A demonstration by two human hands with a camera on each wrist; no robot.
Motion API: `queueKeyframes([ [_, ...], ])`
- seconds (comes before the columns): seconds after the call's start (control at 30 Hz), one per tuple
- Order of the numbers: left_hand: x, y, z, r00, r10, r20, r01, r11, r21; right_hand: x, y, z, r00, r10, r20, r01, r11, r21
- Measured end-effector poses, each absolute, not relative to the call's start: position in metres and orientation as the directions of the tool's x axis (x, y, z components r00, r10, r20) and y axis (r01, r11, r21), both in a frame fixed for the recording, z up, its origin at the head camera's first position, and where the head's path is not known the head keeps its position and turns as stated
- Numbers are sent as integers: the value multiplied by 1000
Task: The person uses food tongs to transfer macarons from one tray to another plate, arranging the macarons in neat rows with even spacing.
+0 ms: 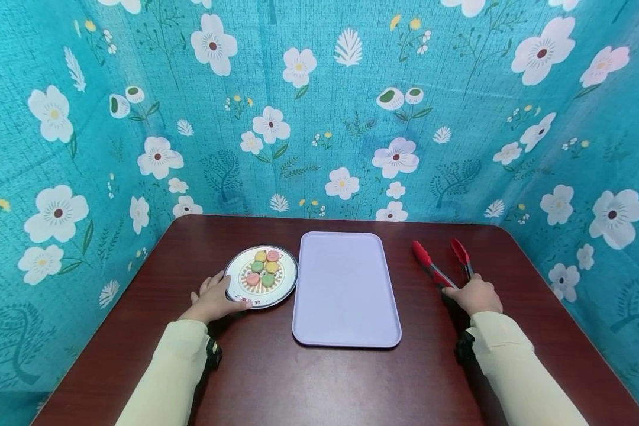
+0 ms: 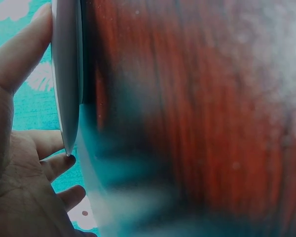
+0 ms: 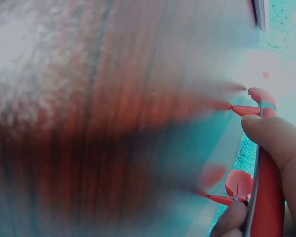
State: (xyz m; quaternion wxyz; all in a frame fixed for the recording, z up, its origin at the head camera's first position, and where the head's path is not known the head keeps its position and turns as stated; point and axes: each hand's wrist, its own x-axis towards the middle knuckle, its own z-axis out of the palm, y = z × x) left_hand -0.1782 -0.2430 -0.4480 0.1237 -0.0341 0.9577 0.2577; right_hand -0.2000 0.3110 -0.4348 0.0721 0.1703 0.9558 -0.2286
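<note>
A white plate [image 1: 289,285] with a dark rim stands left of centre on the table, carrying several pink, yellow and green macarons [image 1: 257,267]. My left hand [image 1: 213,300] grips its left side; in the left wrist view the thumb and fingers meet the edge of the plate [image 2: 66,74]. At the right, a pair of red tongs [image 1: 423,257] lies with its two arms spread apart, tips pointing away from me. My right hand [image 1: 479,296] holds the tongs at the near end. The right wrist view shows the thumb pressed on a red handle [image 3: 269,197].
Between the plate and the tongs lies a pale lavender rectangular tray [image 1: 346,290]. Everything rests on a dark reddish-brown table [image 1: 341,384]. A teal flowered cloth [image 1: 319,118] hangs behind the table and along both sides.
</note>
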Motion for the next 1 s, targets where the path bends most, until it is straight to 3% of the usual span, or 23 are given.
queueKeyframes([
  [0.8,-176,-249,-442,-949,10,-315,-160,845,510,-193,307,-419,-953,222,-206,293,842,-452],
  [1.0,-174,-246,-434,-971,-1,-238,-120,865,488,-187,299,-410,-972,180,-151,229,869,-438],
])
